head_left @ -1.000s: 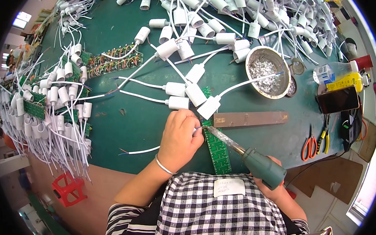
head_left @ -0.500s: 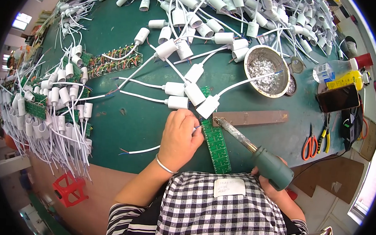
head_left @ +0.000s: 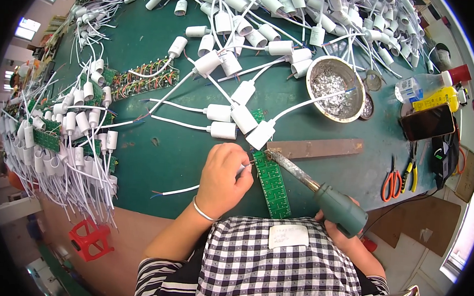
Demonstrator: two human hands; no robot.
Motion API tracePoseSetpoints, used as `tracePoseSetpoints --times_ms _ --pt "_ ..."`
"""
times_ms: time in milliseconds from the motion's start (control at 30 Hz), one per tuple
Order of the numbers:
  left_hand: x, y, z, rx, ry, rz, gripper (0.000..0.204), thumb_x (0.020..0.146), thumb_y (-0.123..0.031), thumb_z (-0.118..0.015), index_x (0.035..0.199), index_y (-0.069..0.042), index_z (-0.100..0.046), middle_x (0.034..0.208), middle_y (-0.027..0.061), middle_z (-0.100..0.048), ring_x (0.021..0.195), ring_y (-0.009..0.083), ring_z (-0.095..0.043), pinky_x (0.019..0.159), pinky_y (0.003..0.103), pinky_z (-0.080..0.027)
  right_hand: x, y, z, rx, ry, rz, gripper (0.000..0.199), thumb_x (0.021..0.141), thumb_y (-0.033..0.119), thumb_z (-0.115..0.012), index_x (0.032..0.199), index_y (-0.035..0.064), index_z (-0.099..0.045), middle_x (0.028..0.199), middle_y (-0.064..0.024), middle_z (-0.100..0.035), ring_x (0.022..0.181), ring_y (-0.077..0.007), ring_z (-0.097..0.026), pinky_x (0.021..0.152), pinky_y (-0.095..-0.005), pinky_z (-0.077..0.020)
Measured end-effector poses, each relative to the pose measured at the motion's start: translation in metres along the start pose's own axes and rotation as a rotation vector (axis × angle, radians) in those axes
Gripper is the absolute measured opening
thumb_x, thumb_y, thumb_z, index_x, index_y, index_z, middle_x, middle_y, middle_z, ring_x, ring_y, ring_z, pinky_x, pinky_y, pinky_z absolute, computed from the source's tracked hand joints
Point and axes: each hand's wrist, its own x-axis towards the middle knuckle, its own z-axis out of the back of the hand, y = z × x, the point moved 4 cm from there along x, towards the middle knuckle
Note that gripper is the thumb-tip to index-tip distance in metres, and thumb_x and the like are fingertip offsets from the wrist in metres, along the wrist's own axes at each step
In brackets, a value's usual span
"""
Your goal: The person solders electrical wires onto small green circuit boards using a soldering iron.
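On green felt, slim circuit strip (head_left: 272, 184)

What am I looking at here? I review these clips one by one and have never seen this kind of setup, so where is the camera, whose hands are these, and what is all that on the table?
The camera sits on a person's head and looks down, so the wide lens bends the edges. The forearms coming in from the bottom are that person's own. The left hand pinches a white wire against the edge of a long green circuit board. The right hand grips a soldering iron by its green handle; its tip rests at the board's far end. On the green table lie many white plastic housings on white leads, a metal bowl of silvery scraps, a wooden strip, orange-handled scissors and yellow-handled pliers.
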Motion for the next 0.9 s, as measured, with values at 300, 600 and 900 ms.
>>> tracePoseSetpoints --times_ms 300,600,900 --pt "0.005 -0.007 -0.003 0.046 -0.014 -0.078 0.019 0.068 0.002 -0.065 0.084 -0.004 -0.056 0.095 0.0101 -0.053 0.09 0.0319 -0.051 0.08 0.039 -0.042 0.009 0.008 0.003 -0.046 0.064 0.15 0.03 0.091 0.021 -0.054 0.111 -0.0009 -0.057 0.076 -0.0052 -0.062 0.07 -0.0167 -0.062 0.071 -0.0318 -0.05" --pt "0.006 -0.008 -0.002 0.051 0.006 -0.002 0.019 0.067 0.002 -0.065 0.082 -0.004 -0.055 0.094 0.0109 -0.053 0.089 0.0322 -0.051 0.078 0.039 -0.042 -0.002 0.0 0.001 -0.159 0.055 0.081 0.021 0.089 0.011 -0.054 0.106 -0.0012 -0.058 0.076 -0.0053 -0.062 0.066 -0.0153 -0.062 0.069 -0.0304 -0.0504" --pt "0.006 -0.007 -0.004 0.06 0.023 0.006 0.019 0.067 0.001 -0.064 0.082 -0.003 -0.054 0.092 0.0114 -0.053 0.087 0.032 -0.051 0.076 0.04 -0.043 0.003 0.008 0.001 -0.216 0.121 0.131 0.023 0.087 0.006 -0.054 0.109 -0.0014 -0.057 0.08 -0.0058 -0.062 0.071 -0.0153 -0.063 0.071 -0.0295 -0.0504"
